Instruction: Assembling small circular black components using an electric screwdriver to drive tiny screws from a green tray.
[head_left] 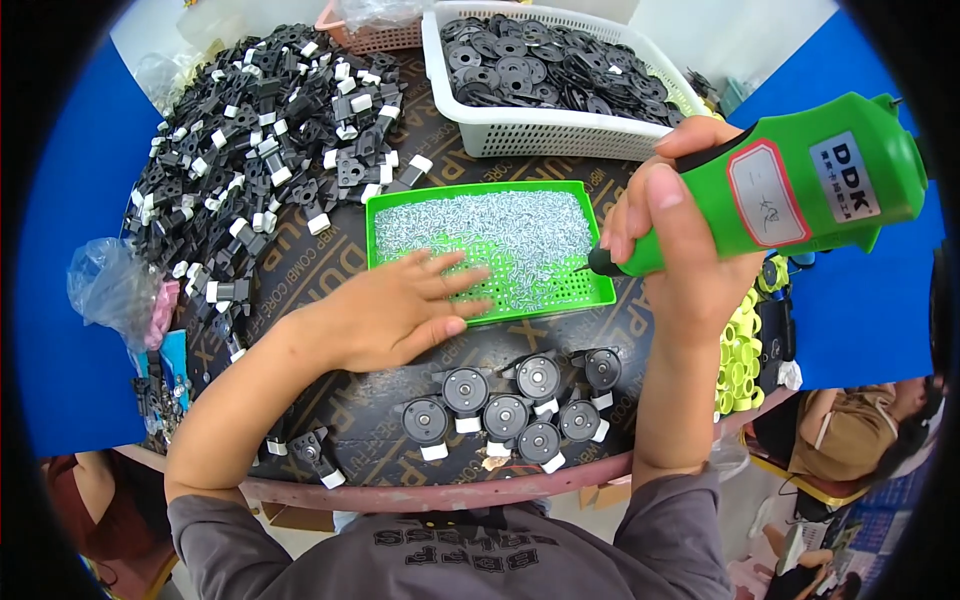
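My right hand (690,220) is wrapped round a green electric screwdriver (815,225), whose thin bit points down and left over the right part of a shallow green tray (606,285). Small silver screws (430,218) fill much of this tray, and its perforated bottom shows through at the front. My left hand (395,308) lies palm down over the tray's front left, fingers spread, the tips among the screws. Whether a screw is under them is hidden. In front of the tray sit several round black caster-like pieces (508,415) with white tabs. One similar piece without a disc (315,455) lies apart to the left.
A large heap of black parts with white tabs (270,130) covers the table's far left. Behind the tray stands a white basket (560,137) of black discs. Yellow-green rings (740,355) are piled at right; a clear plastic bag (110,285) lies at left. Other people sit nearby.
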